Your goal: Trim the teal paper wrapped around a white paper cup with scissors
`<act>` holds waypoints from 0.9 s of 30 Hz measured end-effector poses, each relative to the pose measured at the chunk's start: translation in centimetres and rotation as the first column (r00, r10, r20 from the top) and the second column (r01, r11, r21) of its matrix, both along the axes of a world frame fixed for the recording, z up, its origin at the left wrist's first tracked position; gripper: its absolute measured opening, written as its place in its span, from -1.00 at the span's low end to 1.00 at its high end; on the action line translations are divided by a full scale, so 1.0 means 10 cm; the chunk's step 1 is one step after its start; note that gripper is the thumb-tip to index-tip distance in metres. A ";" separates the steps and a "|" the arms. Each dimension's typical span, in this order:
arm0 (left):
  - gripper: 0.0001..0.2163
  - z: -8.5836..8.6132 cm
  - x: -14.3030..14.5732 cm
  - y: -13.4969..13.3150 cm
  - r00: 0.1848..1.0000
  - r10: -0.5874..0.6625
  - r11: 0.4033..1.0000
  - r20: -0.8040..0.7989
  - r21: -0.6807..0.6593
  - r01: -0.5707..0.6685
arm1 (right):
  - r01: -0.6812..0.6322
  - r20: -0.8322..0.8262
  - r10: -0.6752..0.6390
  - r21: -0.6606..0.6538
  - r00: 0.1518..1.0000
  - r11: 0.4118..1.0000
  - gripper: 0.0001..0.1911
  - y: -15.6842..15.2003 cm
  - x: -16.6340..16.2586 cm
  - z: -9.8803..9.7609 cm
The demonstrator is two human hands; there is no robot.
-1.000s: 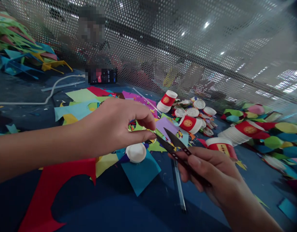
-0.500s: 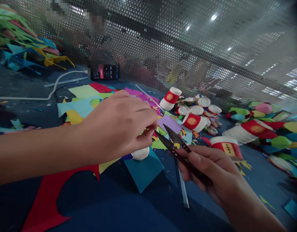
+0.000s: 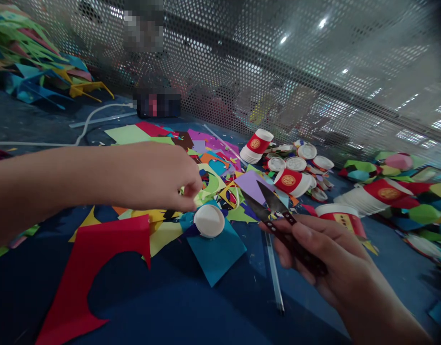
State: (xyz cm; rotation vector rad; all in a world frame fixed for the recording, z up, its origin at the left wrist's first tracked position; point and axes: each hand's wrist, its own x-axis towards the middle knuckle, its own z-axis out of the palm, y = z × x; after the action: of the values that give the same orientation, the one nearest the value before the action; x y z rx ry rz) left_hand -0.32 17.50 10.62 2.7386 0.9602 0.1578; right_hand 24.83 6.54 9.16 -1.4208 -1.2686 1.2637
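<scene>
My right hand [image 3: 321,249] is closed around two small knives [image 3: 277,211] with dark riveted handles. Their pointed blades lie slightly apart, aimed up and left. My left hand [image 3: 166,179] hovers over the paper scraps, its fingertips pinched together; whatever is between them is hidden. Just below those fingertips, a white round cup-like piece [image 3: 210,221] rests on a teal paper sheet [image 3: 220,258]. A red paper sheet with a curved cut-out [image 3: 76,273] lies at the lower left. Under the knives' points is a lilac paper piece [image 3: 254,182].
Red-and-white paper cups [image 3: 258,146] stand or lie at the right, near a heap of cut cup pieces [image 3: 295,164]. A clear strip [image 3: 276,278] lies below the knives. A phone [image 3: 159,105] with a white cable [image 3: 84,127] leans at the perforated screen [image 3: 220,67]. Blue paper shapes [image 3: 33,86] are far left.
My left hand has moved left and lowered, away from the knife tips, uncovering scraps and the white round piece. My right hand, still holding the knives, sits slightly further right in the view.
</scene>
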 end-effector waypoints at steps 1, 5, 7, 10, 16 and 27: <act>-0.82 -0.03 0.00 0.01 0.999 -0.028 0.999 -0.030 -0.048 0.026 | -0.009 0.011 0.009 0.008 1.000 1.000 -0.49 0.01 0.00 -0.02; -0.95 -0.16 0.08 -0.02 0.990 -0.016 0.992 -0.137 -0.128 -0.002 | -0.063 0.040 0.062 0.038 0.997 0.997 -0.51 0.06 0.01 -0.15; -0.93 -0.21 0.12 -0.05 0.987 -0.005 0.993 -0.162 -0.116 -0.014 | -0.095 0.051 0.092 0.054 0.994 0.994 -0.56 0.09 -0.02 -0.25; -0.93 -0.26 0.15 -0.07 0.986 -0.001 0.999 -0.169 -0.049 -0.007 | -0.142 0.112 0.130 0.105 0.985 0.984 -0.60 0.14 -0.08 -0.37; -0.90 -0.31 0.18 -0.06 0.980 0.045 0.999 -0.194 0.026 -0.040 | -0.202 0.199 0.170 0.155 0.965 0.967 -0.59 0.21 -0.17 -0.47; -0.87 -0.36 0.18 -0.04 0.979 0.017 1.000 -0.203 0.019 -0.013 | -0.216 0.248 0.177 0.138 0.953 0.967 -0.61 0.25 -0.20 -0.47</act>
State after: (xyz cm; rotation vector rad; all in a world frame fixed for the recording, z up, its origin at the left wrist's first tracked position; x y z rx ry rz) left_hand 1.47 17.15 7.05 2.8051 1.0352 -0.1145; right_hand 22.88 9.04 4.45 -1.3801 -1.6704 1.1136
